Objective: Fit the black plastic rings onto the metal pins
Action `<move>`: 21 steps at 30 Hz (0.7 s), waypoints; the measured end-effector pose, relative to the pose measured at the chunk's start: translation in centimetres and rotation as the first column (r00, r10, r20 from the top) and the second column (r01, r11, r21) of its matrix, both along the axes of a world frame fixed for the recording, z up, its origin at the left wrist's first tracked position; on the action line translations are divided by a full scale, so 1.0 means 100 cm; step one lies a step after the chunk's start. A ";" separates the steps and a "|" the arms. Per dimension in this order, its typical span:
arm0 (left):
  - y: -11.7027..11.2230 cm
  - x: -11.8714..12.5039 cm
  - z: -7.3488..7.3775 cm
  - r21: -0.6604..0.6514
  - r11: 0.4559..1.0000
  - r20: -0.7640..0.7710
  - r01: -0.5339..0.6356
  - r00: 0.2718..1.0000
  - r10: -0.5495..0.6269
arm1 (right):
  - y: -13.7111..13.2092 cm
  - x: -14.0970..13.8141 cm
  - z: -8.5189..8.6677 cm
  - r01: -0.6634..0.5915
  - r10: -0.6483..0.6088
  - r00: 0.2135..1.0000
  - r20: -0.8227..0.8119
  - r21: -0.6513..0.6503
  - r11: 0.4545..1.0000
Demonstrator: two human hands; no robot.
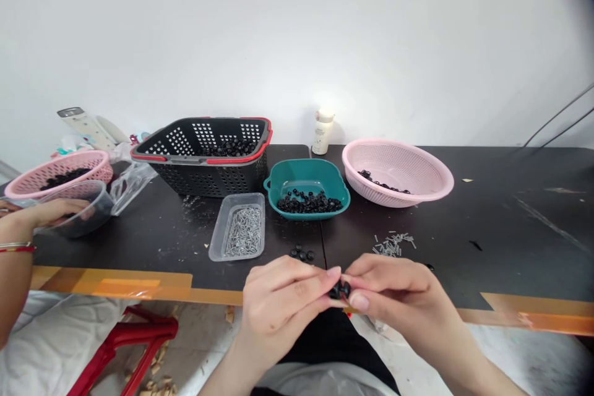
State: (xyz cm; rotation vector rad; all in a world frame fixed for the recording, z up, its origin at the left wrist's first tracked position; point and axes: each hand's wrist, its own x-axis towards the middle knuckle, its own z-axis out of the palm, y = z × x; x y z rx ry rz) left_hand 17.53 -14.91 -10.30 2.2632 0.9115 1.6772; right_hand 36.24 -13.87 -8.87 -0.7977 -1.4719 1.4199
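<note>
From the head camera, the left hand [278, 315] and right hand [394, 294] meet just above the table's front edge, fingertips nearly touching. Both are closed to a tight pinch on small black pieces [341, 289], which sit between them. The fingers hide much of the pieces, but the little clump seems to lie with its long axis running side to side, from one hand's fingertips to the other's. Neither hand is clearly nearer; the clump sits about midway between them.

Just ahead of the left hand, a few loose black rings [302, 253] lie on the black table [515, 229]. Ahead of the right hand is a scatter of grey pegs [392, 244]. Further ahead of the left hand, a clear tub [241, 226] holds more grey pegs, and beyond the fingertips a teal dish [306, 198] holds black rings. Past the right hand sits a pink strainer [394, 173] with a few black rings inside. Far ahead of the left hand stands a black basket [199, 158] with a red rim. Well off to the left, another person's hand [51, 213] rests on a clear bowl [86, 210], beside a pink basket [60, 168].
</note>
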 end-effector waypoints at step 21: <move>0.011 0.004 -0.014 0.103 0.994 0.058 -0.032 0.998 0.026 | 0.010 -0.018 -0.020 -0.416 0.203 0.877 -0.435 -0.478 0.773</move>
